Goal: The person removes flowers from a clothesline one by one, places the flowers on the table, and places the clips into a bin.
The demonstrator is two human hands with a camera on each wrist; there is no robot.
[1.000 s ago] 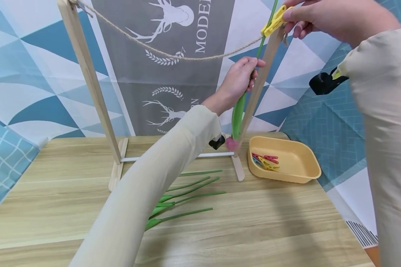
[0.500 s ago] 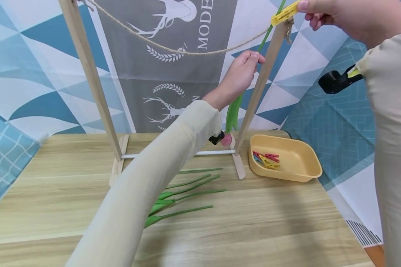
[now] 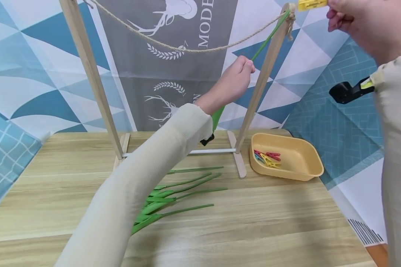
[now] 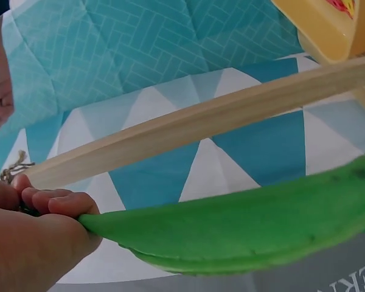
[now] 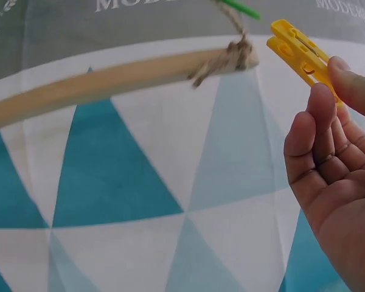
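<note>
My left hand (image 3: 232,81) grips the green stem (image 3: 267,39) of an artificial flower beside the right wooden post (image 3: 262,83). The stem's tip reaches up to the rope (image 3: 200,50) near its knot. Below the hand hangs a broad green leaf (image 4: 231,231), large in the left wrist view; the bloom is hidden behind my sleeve in the head view. Up at the right, my right hand (image 3: 371,27) pinches a yellow clothespin (image 5: 304,58) between thumb and fingers. The clothespin is apart from both rope and stem.
Several green-stemmed flowers (image 3: 183,200) lie on the wooden table (image 3: 270,226), partly behind my left arm. A yellow bin (image 3: 300,155) with several colored clothespins (image 3: 269,158) stands at the right. A left post (image 3: 93,81) and a white crossbar (image 3: 214,151) complete the frame.
The yellow clothespin has come away from the stem and rope, moving right and up with my right hand. My left hand has shifted slightly left, and the stem leans more; its pink bloom has gone out of sight.
</note>
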